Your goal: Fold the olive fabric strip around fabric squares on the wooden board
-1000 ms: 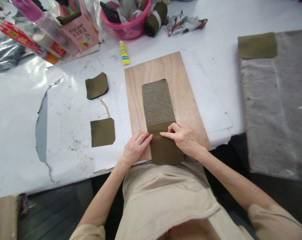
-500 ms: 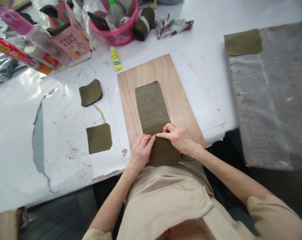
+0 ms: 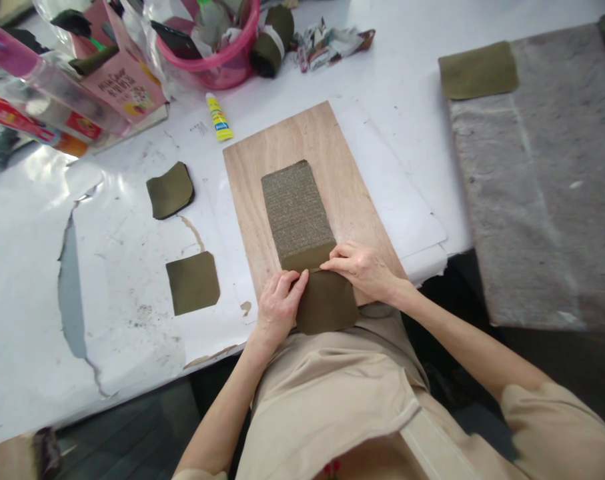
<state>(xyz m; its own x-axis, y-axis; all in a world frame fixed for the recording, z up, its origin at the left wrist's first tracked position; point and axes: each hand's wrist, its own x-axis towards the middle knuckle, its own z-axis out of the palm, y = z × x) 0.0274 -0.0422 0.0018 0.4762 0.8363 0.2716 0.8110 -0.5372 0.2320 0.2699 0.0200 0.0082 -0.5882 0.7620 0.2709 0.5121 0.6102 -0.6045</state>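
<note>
A smooth olive-green piece of fabric or leather [image 3: 328, 305] hangs over the near edge of a thin wooden board [image 3: 347, 167]. Above it on the board lies a longer piece with a rough, speckled face [image 3: 298, 212] and a plain olive strip at its near end. My left hand [image 3: 278, 305] pinches the smooth piece along its upper edge, at the left. From the other side, my right hand [image 3: 361, 268] has thumb and finger closed on the same edge, which shows a narrow raised fold between the hands. The undersides are hidden.
Left of the board lie a flat olive piece [image 3: 193, 283] and a small stack of olive pieces [image 3: 171, 191]. A yellow glue tube [image 3: 219, 118], a pink basket [image 3: 222, 67] and a rolled olive bundle [image 3: 272, 41] stand beyond. To the right is a grey covered slab [image 3: 547, 180].
My right hand's index finger has drawn in from pointing along the edge to a pinch, slightly farther right. The camera view has shifted a little.
</note>
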